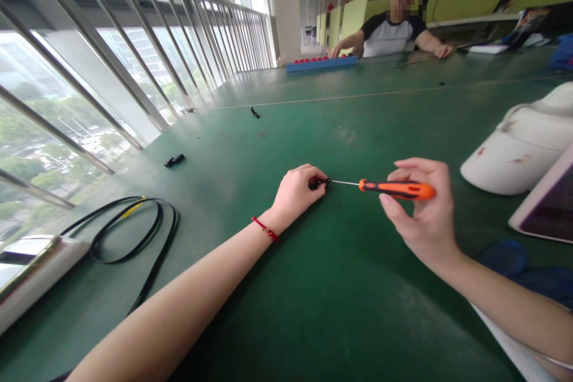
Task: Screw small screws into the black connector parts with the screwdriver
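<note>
Over the middle of the green table (340, 286), my left hand (299, 188) is closed on a small black part (316, 184) whose kind I cannot make out; the fingers partly cover it. My right hand (425, 215) holds a screwdriver (396, 190) with an orange and black handle, the butt against the palm and the thumb and fingers loosely around it. Its thin metal shaft points left, and the tip meets the black part at my left fingertips. A red bracelet (265, 230) circles my left wrist.
Black cable (159, 215) loops at the left beside a white device (40, 274). Small black pieces (174, 160) lie farther back. A white container (514, 149) and a tablet-like device (550, 203) stand right. Across the table, a person (389, 36) sits near a blue rack (320, 64).
</note>
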The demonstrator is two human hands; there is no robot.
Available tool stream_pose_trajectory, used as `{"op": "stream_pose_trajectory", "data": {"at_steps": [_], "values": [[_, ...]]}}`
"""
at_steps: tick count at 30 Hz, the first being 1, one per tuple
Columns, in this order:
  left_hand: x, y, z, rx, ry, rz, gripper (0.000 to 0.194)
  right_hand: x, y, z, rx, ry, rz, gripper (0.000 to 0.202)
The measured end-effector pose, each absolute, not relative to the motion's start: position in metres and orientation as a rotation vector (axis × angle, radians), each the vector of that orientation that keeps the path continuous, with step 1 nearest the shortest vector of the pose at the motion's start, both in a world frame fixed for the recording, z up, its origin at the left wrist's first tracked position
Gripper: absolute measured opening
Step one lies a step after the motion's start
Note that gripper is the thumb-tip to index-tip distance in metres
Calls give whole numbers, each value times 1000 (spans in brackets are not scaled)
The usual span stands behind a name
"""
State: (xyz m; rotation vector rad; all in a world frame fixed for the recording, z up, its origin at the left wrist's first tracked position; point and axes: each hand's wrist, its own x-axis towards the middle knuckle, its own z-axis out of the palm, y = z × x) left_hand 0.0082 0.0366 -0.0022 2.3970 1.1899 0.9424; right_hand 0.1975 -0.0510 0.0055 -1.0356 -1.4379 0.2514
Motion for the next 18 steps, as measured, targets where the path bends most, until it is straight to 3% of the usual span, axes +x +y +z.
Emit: {"op": "stream_pose_trajectory", "data": {"at_steps": [5, 10, 14, 16, 18], "values": [[8, 37, -2, 2396, 1191, 938, 14, 198, -52, 6, -1180, -1544, 289, 9], [8, 37, -2, 2403, 1191, 935, 15, 197, -52, 6, -1082, -1466, 194, 33], [8, 37, -2, 2408, 1187, 936, 15, 197, -53, 5, -1241, -1532, 244, 11], [8, 37, -2, 2413, 1193, 928, 15, 197, -54, 5, -1253, -1513, 228, 10], [8, 37, -2, 2421, 1198, 924, 15, 196, -53, 5, -1159, -1471, 199, 21]]}}
